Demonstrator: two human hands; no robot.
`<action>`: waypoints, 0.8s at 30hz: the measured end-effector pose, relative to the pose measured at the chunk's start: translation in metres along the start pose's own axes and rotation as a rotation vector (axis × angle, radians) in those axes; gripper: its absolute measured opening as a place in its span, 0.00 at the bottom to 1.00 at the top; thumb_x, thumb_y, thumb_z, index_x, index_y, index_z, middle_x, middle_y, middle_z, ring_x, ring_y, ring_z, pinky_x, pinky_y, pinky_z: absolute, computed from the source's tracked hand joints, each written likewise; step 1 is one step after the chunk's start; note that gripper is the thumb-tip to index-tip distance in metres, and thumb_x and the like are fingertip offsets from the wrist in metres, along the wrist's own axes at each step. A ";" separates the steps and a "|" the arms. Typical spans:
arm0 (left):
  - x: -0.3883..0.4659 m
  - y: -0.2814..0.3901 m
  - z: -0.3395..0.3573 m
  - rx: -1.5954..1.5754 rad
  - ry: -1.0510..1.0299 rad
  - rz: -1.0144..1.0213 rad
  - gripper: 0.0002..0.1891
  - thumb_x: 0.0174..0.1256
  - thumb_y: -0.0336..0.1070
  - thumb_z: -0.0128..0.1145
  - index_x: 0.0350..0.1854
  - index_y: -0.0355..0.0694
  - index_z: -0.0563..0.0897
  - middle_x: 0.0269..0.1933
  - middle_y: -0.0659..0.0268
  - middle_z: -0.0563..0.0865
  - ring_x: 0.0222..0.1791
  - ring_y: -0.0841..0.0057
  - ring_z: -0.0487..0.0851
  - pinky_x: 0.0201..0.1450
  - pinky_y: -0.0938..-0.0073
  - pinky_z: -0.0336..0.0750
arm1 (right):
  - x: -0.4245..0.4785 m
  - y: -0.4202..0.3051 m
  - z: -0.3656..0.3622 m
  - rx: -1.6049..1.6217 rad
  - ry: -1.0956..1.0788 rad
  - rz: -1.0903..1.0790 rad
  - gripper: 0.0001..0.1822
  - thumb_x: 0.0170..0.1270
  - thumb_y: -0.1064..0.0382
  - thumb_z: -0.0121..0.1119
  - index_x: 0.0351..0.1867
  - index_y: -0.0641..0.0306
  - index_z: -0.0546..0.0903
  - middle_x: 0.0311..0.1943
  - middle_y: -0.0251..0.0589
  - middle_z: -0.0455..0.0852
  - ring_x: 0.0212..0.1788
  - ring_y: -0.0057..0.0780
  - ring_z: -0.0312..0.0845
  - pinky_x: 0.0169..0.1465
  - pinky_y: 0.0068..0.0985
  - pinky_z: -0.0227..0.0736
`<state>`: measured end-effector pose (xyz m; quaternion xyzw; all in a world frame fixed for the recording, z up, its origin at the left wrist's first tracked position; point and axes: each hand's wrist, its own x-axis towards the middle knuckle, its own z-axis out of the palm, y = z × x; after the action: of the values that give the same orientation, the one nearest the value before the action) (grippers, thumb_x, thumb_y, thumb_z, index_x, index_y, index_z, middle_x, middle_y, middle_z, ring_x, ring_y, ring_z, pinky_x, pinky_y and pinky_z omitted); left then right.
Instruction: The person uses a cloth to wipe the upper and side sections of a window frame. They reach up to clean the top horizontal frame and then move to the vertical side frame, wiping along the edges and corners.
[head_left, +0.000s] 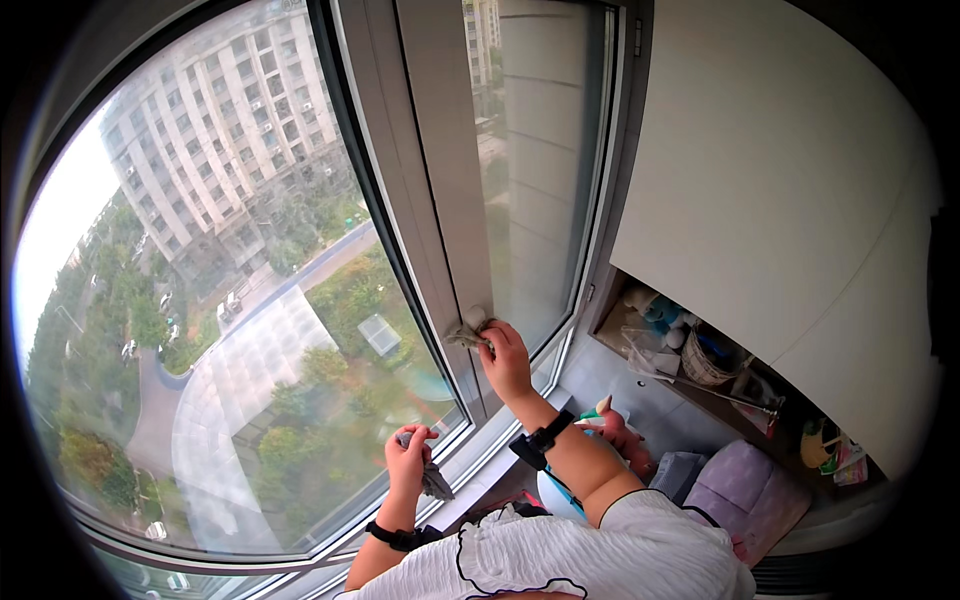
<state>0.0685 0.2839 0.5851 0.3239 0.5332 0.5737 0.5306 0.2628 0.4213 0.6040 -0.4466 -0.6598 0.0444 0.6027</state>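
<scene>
My right hand (504, 358) pinches a crumpled grey-beige cloth (466, 336) against the window frame (450, 225), around a rounded light-coloured piece that looks like the window handle (475, 316). Lower and to the left, my left hand (409, 459) is closed around a darker grey cloth (436, 482), which hangs below the fingers in front of the large window pane (300, 315). Each wrist has a black strap. The cloth in my right hand partly covers what lies beneath it.
A narrower window sash (532, 172) stands at the right, beside a pale cabinet (750, 165). Its open lower shelf holds a wicker basket (705, 354) and soft toys (660, 309). Below are a purple quilted cushion (727, 484) and a reddish toy (624, 439). A sill (480, 487) runs under the window.
</scene>
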 end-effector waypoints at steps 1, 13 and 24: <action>-0.002 0.000 -0.001 0.001 0.007 0.004 0.06 0.67 0.34 0.58 0.34 0.35 0.79 0.31 0.61 0.87 0.16 0.86 0.72 0.19 0.85 0.64 | 0.000 0.000 -0.003 -0.075 -0.020 -0.067 0.10 0.52 0.74 0.63 0.37 0.64 0.77 0.42 0.47 0.79 0.43 0.50 0.76 0.44 0.37 0.75; -0.002 -0.010 -0.029 -0.066 0.045 0.000 0.06 0.65 0.33 0.59 0.36 0.35 0.79 0.32 0.58 0.86 0.16 0.83 0.74 0.19 0.82 0.67 | 0.000 0.038 -0.029 0.425 0.192 0.551 0.11 0.61 0.65 0.65 0.41 0.69 0.79 0.33 0.41 0.84 0.35 0.25 0.81 0.41 0.24 0.75; 0.017 -0.009 0.003 -0.308 -0.008 -0.196 0.07 0.65 0.35 0.58 0.37 0.36 0.77 0.33 0.58 0.85 0.22 0.80 0.75 0.24 0.78 0.71 | -0.015 0.001 -0.009 -0.207 -0.100 -0.098 0.18 0.59 0.72 0.59 0.52 0.68 0.78 0.49 0.53 0.81 0.49 0.52 0.78 0.53 0.38 0.75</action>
<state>0.0694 0.2998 0.5743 0.1877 0.4659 0.5929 0.6295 0.2693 0.4083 0.5946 -0.4709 -0.7112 -0.0311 0.5210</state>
